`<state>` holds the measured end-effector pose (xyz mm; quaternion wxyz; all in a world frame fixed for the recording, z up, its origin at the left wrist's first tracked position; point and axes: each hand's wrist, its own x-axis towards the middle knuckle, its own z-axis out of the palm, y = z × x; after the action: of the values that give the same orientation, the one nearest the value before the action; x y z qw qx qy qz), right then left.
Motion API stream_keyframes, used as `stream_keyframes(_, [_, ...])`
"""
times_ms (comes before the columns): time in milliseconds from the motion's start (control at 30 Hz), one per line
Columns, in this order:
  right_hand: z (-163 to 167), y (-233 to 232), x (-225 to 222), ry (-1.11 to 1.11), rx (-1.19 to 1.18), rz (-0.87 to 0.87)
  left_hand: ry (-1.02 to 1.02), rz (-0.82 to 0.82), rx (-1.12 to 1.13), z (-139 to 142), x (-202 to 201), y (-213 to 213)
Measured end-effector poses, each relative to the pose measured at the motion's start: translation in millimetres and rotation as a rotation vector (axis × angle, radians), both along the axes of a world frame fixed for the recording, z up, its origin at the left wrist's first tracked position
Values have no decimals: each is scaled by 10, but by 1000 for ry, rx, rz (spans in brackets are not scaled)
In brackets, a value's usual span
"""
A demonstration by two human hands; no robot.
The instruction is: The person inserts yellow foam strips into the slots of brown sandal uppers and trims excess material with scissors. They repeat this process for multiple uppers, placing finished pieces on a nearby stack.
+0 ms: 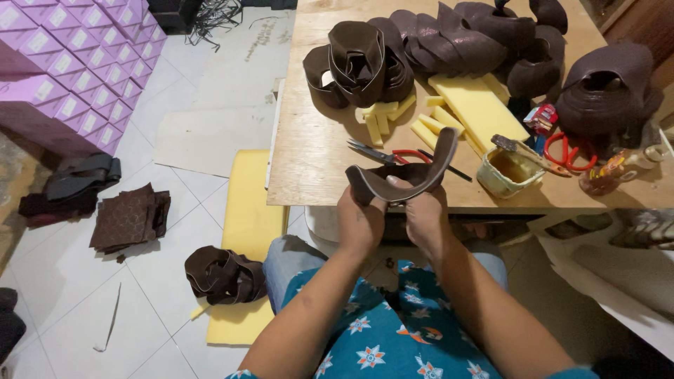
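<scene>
Both hands, left hand (360,223) and right hand (425,214), pinch a curved brown leather strip (414,172) (matte, smooth)

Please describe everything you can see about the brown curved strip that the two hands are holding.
The brown strip is a long, flat band that looks like leather or imitation leather, dark brown with a paler, greyish inner face. It is bent into an open curve, one end rising toward the table, the other folded near the thumbs. The left hand and right hand pinch its lower part from beneath. It is held in the air just before the edge of the wooden table, touching only the hands.
</scene>
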<state>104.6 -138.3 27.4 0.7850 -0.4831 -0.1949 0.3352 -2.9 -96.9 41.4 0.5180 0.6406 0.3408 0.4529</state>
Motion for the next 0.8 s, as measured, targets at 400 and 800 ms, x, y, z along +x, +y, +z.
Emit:
stream_keyframes(400, [-257, 38, 32, 28, -41, 81, -57, 66, -72, -68, 15, 56])
stream_keyframes(800, [-593, 54, 161, 108, 118, 39, 117, 193, 140, -177, -45, 143])
